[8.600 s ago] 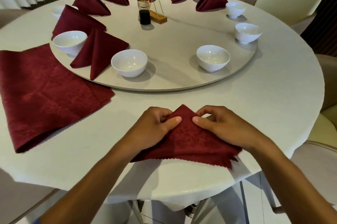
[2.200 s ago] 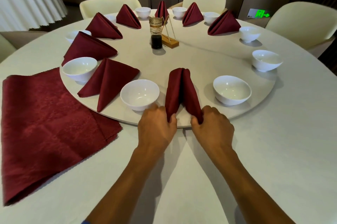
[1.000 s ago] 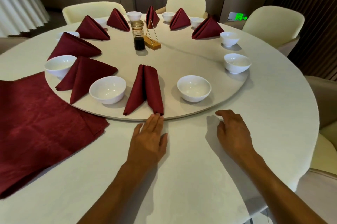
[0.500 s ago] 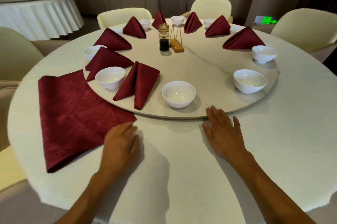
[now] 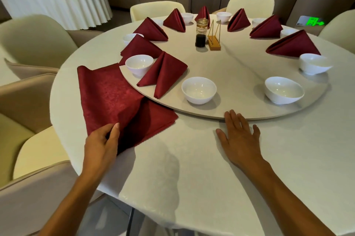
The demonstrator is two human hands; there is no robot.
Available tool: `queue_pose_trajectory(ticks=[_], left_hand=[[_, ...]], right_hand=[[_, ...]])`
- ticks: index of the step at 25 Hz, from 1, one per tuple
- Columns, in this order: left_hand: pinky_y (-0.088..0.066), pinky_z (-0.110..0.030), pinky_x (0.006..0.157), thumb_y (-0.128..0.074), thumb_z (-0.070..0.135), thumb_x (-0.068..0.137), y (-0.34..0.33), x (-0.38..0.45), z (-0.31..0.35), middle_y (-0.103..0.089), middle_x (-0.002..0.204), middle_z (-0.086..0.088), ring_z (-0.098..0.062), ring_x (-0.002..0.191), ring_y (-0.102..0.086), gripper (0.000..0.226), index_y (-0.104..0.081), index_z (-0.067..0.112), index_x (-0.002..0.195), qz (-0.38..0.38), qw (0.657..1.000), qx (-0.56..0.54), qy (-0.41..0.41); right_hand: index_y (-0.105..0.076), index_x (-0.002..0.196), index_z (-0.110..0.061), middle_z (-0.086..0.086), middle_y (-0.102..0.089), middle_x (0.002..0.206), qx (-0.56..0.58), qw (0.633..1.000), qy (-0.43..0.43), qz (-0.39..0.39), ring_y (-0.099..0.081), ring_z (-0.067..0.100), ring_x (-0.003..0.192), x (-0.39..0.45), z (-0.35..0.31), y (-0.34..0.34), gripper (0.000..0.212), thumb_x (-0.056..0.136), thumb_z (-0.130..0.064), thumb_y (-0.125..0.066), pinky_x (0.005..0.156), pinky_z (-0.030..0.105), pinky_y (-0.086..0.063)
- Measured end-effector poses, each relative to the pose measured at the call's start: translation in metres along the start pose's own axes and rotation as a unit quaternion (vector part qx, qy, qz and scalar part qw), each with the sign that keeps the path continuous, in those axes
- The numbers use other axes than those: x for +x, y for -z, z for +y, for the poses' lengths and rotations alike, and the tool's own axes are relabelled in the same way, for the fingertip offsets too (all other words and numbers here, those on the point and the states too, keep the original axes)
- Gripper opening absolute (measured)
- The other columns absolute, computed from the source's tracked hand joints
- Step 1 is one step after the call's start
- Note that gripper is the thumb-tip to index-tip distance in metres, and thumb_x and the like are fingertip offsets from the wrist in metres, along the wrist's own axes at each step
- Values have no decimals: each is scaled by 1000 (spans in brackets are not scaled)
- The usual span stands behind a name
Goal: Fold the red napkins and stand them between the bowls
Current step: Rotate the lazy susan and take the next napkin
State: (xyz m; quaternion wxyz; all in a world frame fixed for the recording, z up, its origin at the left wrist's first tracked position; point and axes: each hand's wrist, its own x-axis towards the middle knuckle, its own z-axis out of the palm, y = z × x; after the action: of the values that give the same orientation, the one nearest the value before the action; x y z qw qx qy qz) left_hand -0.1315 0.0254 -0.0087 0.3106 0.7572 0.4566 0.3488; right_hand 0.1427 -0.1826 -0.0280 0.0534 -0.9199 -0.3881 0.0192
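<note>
Left hand (image 5: 101,141) is down on the near edge of the flat napkins (image 5: 115,97), thumb on top and fingers curled under the cloth, pinching up the top layer so it lifts in a ridge. That stack of unfolded red cloth lies on the table (image 5: 192,168) at the left, its far corner tucked under the rim of the turntable (image 5: 240,74).

Right hand (image 5: 240,136) lies flat on the tablecloth, fingers straight and spread, holding nothing, fingertips right at the turntable's edge.

On the turntable, the nearest folded napkin (image 5: 165,74) stands tent-like between a left bowl (image 5: 139,64) and a near bowl (image 5: 198,90). To the right sits another bowl (image 5: 284,90), with open tabletop between it and the near bowl. Further right, a tilted bowl (image 5: 313,63) just in front of a big folded napkin (image 5: 294,45). More red tents and small white bowls alternate round the far rim.

In the middle, a sauce bottle (image 5: 200,32) with dark liquid, and a small wooden stand (image 5: 214,43) with gold wire just beside it.

Cream chairs (image 5: 34,40) ring the table; another round table (image 5: 55,3) with a pleated white cloth stands back left.
</note>
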Motion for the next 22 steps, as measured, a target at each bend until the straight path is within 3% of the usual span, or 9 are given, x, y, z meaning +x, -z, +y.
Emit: queue_pose_trajectory(ticks=[3, 6, 8, 10, 12, 14, 18, 20, 22], left_hand=[[-31, -23, 52, -49, 18, 101, -3, -39, 43, -49, 61, -5, -11, 58, -41, 32, -55, 10, 71, -32, 988, -145, 33], [-39, -26, 63, -63, 21, 91, -17, -84, 83, -53, 67, 1, -11, 68, -48, 18, -61, 17, 74, -189, 926, -314, 87], [-43, -31, 63, -74, 29, 82, -19, -103, 97, -59, 69, -9, -18, 68, -52, 19, -68, 12, 81, -324, 886, -326, 68], [-46, -29, 55, -68, 42, 80, -15, -104, 104, -66, 64, -14, -21, 59, -58, 37, -70, 5, 77, -348, 888, -300, -5], [-45, -24, 48, -65, 44, 81, -5, -90, 109, -65, 60, -11, -20, 51, -59, 35, -71, 12, 70, -241, 926, -289, -38], [-51, -25, 57, -60, 41, 88, -1, -71, 108, -69, 71, -4, -14, 62, -65, 25, -72, 21, 78, -177, 952, -210, -135], [-27, -37, 117, -33, 58, 97, -32, -50, 88, -51, 142, 19, 4, 136, -36, 49, -56, 35, 134, -381, 869, 80, -305], [-20, -34, 119, -22, 63, 96, -47, -48, 87, -46, 146, 21, 9, 134, -34, 58, -46, 38, 143, -462, 823, 136, -302], [-40, -32, 103, -22, 65, 96, -57, -49, 90, -63, 127, 16, -1, 112, -56, 57, -52, 37, 137, -455, 809, 169, -330]], right_hand=[[-35, 151, -23, -2, -33, 157, 238, 969, 61, 26, -30, 16, 145, -34, -25, 11, 60, 97, -48, -49, 119, 39, -24], [-43, 144, -40, -22, -47, 145, 517, 829, 184, -111, -43, -1, 134, -83, -55, 21, 67, 86, -30, -75, 108, 28, -41], [-49, 138, -42, -19, -56, 135, 565, 788, 199, -144, -54, 4, 125, -102, -59, 15, 67, 82, -16, -78, 102, 27, -46], [-63, 112, -42, -19, -66, 109, 540, 815, 183, -98, -64, 4, 101, -107, -53, 3, 43, 83, -13, -75, 84, 26, -53], [-64, 85, -33, -14, -66, 85, 451, 865, 217, -40, -61, 8, 81, -110, -42, -5, 24, 81, -10, -70, 72, 29, -50], [-62, 75, -25, -12, -63, 83, 317, 887, 336, 2, -59, 14, 88, -114, -32, -8, 16, 72, -9, -62, 78, 30, -45], [-67, 104, -28, -17, -61, 113, 182, 876, 443, -50, -48, 10, 125, -128, -14, -7, 43, 68, -15, -47, 104, 26, -34], [-60, 127, -25, -13, -56, 135, 240, 876, 408, -95, -38, 3, 137, -133, -8, -9, 49, 81, -13, -52, 115, 25, -24], [-59, 133, -25, -14, -50, 145, 262, 877, 381, -132, -27, -4, 141, -132, -5, -11, 49, 86, -13, -55, 119, 27, -13]])
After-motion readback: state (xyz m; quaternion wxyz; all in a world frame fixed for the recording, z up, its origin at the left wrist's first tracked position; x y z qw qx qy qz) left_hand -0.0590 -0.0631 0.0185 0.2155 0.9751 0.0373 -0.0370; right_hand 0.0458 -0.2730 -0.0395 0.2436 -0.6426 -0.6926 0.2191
